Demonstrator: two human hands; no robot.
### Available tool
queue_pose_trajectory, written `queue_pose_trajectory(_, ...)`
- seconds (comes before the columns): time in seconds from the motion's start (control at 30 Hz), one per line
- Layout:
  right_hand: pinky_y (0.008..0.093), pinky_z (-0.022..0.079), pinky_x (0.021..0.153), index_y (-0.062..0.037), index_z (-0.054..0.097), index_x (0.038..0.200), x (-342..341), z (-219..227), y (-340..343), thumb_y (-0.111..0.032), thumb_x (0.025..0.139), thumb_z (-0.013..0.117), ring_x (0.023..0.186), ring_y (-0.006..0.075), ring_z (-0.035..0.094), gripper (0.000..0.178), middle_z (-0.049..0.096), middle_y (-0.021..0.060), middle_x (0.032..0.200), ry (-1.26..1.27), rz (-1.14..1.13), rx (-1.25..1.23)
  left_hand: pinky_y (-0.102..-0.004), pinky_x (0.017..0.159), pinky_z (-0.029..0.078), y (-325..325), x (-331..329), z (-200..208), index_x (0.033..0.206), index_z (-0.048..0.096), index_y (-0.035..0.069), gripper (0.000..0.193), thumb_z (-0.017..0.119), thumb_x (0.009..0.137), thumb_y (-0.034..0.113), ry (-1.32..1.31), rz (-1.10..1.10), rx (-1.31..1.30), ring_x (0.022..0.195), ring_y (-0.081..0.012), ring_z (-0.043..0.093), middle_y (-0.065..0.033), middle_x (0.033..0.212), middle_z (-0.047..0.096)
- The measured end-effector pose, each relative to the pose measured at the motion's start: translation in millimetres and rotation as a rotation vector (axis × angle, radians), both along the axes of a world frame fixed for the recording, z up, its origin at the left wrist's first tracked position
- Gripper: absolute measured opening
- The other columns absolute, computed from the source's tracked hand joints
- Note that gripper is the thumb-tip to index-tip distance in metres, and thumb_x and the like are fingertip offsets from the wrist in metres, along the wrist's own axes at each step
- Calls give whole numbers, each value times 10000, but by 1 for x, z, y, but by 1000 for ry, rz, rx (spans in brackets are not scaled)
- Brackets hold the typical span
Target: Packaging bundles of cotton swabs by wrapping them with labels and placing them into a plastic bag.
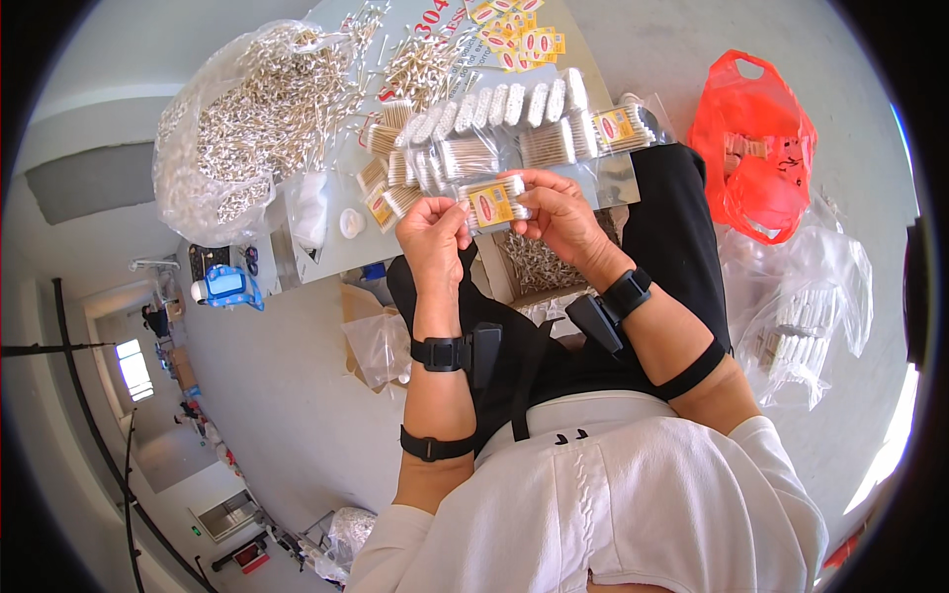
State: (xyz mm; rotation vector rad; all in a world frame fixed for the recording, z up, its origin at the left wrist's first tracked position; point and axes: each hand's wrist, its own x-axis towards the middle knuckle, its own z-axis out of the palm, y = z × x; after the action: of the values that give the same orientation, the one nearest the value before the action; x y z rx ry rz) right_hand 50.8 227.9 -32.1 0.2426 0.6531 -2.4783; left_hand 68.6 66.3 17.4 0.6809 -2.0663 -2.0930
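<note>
Yellow-carded, flat bundle of white-tipped cotton swabs (491,205) sits betw. both hands, L hand (433,237) & R hand (562,218) nearly closed, pinching opp. ends, by the grey tabletop's (346,252) near edge. Uneven squeeze could spill swabs twd. open brown cardboard box (491,274) below.

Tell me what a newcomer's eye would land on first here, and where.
Probably the bright red plastic bag, to the right of the person's black trousers. Next, the heap of loose cotton swabs in a big clear bag on the left of the table, then the yellow-labelled swab pack held above the picture's centre.
</note>
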Motion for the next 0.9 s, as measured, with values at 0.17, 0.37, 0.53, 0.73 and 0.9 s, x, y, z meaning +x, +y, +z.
queue_pose_trajectory(0.17, 197, 432, 415, 9, 612, 1087, 0, -3, -1, 8, 814, 520, 510, 123, 585, 289, 636, 91, 773, 10, -5, -6, -215, 376, 376, -1, 0, 3, 723, 549, -2, 112, 647, 756, -47, -70, 38, 103, 440, -78, 468, -34, 601, 541)
queue_pose_trajectory(0.37, 196, 428, 410, 9, 614, 1080, 1, -4, -3, 10, 810, 521, 503, 125, 580, 286, 632, 89, 762, 11, -2, -9, -218, 390, 388, 0, 1, 1, 743, 555, 3, 82, 625, 764, -36, -72, 30, 51, 449, -77, 460, -18, 594, 521)
queue_pose_trajectory(0.53, 196, 425, 407, 7, 615, 1079, 0, -3, -1, 12, 812, 521, 498, 126, 578, 283, 632, 94, 769, -3, -13, -23, -245, 426, 421, -2, 3, 4, 776, 559, -4, 20, 565, 793, -11, -45, 21, 236, 469, -99, 480, -32, 617, 525)
queue_pose_trajectory(0.73, 196, 422, 410, 6, 612, 1079, 0, -3, -1, 7, 819, 528, 506, 133, 577, 273, 632, 106, 796, -12, -11, -40, -268, 450, 442, -9, 3, 2, 839, 569, -25, 53, 534, 800, -16, -44, -13, 290, 499, -116, 508, -50, 642, 536)
queue_pose_trajectory(0.9, 203, 419, 413, 8, 607, 1073, 0, -4, -1, 11, 819, 534, 508, 138, 574, 265, 630, 111, 805, -19, -18, -55, -269, 459, 452, -13, 4, 0, 876, 572, -31, 63, 556, 816, -17, -43, -55, 325, 517, -115, 528, -50, 645, 549)
